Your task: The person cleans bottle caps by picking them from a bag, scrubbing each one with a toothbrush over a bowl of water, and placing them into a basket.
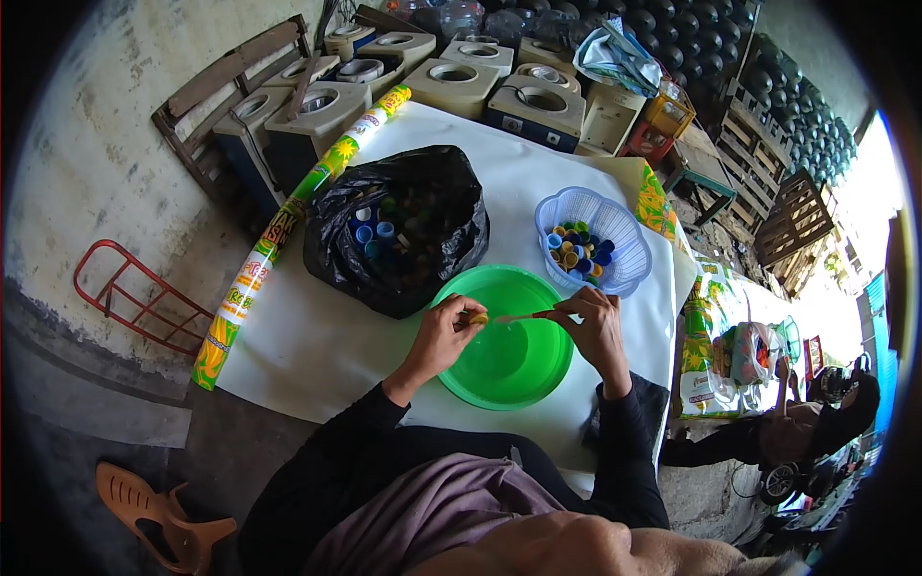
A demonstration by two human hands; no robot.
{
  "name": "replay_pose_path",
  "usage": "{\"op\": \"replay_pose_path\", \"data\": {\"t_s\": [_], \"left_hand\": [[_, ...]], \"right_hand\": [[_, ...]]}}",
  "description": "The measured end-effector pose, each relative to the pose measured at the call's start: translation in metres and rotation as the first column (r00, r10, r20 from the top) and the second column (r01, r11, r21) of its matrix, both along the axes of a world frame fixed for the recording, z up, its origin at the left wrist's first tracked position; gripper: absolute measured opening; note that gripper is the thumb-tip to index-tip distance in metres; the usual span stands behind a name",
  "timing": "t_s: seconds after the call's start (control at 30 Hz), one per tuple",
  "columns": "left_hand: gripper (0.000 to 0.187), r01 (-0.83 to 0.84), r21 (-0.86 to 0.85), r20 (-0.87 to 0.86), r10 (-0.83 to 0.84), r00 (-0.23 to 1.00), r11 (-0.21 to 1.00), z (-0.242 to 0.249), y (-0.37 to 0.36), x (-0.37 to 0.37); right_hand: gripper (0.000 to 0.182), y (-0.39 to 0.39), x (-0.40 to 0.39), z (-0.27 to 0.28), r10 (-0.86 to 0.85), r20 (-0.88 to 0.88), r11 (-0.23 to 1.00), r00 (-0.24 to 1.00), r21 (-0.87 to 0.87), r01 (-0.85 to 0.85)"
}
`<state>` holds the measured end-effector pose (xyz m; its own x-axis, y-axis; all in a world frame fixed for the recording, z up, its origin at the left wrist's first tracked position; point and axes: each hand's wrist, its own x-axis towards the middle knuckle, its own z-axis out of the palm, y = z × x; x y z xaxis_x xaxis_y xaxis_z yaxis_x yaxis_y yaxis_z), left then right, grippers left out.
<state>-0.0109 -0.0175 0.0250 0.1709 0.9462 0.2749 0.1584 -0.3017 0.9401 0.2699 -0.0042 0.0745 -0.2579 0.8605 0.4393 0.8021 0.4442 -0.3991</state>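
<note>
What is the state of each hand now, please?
Left hand: closed, pinching a small yellowish cap.
Right hand: closed, holding a thin brush-like tool over the green basin.

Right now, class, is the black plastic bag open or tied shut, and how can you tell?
Open: the mouth of the black plastic bag gapes, and blue caps show inside.

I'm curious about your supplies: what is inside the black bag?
The black bag holds loose caps, several of them blue. Shadow and the upper caps hide its bottom, so what lies deeper can't be seen.
</note>
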Motion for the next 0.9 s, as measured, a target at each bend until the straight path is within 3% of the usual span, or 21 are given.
{"op": "replay_pose_path", "data": {"t_s": [0.1, 0.2, 0.23, 0.3, 0.4, 0.43, 0.53, 0.6, 0.63, 0.77, 0.9], "left_hand": [[0.017, 0.019, 0.049, -0.034, -0.017, 0.999, 0.999, 0.004, -0.003, 0.000], [0.017, 0.009, 0.146, -0.159, 0.015, 0.987, 0.989, 0.010, -0.003, 0.000], [0.017, 0.004, 0.179, -0.214, 0.035, 0.976, 0.984, 0.011, -0.004, -0.001], [0.019, -0.002, 0.084, -0.108, 0.011, 0.994, 0.996, 0.012, -0.004, 0.001], [0.025, 0.022, 0.019, -0.093, -0.020, 0.996, 1.000, 0.014, -0.006, 0.001], [0.026, 0.033, 0.040, -0.116, -0.028, 0.993, 0.999, 0.010, -0.005, 0.000], [0.027, 0.057, 0.052, -0.084, -0.052, 0.995, 0.997, 0.006, -0.003, 0.001], [0.025, 0.077, 0.006, 0.037, -0.078, 0.996, 0.997, 0.007, 0.000, 0.003], [0.019, 0.085, -0.187, -0.096, -0.104, 0.990, 0.979, 0.026, -0.005, -0.001], [0.015, 0.131, -0.083, 0.018, -0.130, 0.991, 0.988, 0.005, 0.001, -0.001], [0.016, 0.112, -0.085, 0.036, -0.109, 0.993, 0.990, 0.011, -0.002, 0.000]], "right_hand": [[0.018, -0.002, -0.005, 0.009, -0.053, -0.097, 0.997, 0.994, 0.056, 0.058], [0.018, -0.002, -0.007, 0.002, -0.024, -0.073, 1.000, 0.997, -0.002, 0.024], [0.019, -0.002, -0.006, -0.002, -0.011, 0.010, 1.000, 1.000, 0.001, 0.011], [0.019, -0.004, -0.006, -0.009, 0.014, 0.176, 1.000, 0.984, 0.001, -0.014], [0.020, -0.005, -0.005, 0.000, -0.021, 0.102, 1.000, 0.995, 0.011, 0.020], [0.021, -0.001, -0.004, -0.001, -0.020, 0.034, 0.994, 0.999, 0.104, 0.016], [0.016, 0.001, 0.001, 0.001, -0.059, -0.211, 0.997, 0.976, -0.061, 0.047], [0.014, -0.002, -0.005, 0.001, 0.027, -0.417, 0.984, 0.909, -0.151, -0.099], [0.013, -0.001, -0.006, 0.003, 0.063, -0.515, 0.969, 0.855, -0.173, -0.175], [0.012, -0.004, 0.000, 0.009, 0.011, -0.195, 0.998, 0.981, -0.052, -0.022], [0.013, -0.006, -0.003, 0.009, 0.015, -0.192, 0.993, 0.981, -0.111, -0.036]]}}
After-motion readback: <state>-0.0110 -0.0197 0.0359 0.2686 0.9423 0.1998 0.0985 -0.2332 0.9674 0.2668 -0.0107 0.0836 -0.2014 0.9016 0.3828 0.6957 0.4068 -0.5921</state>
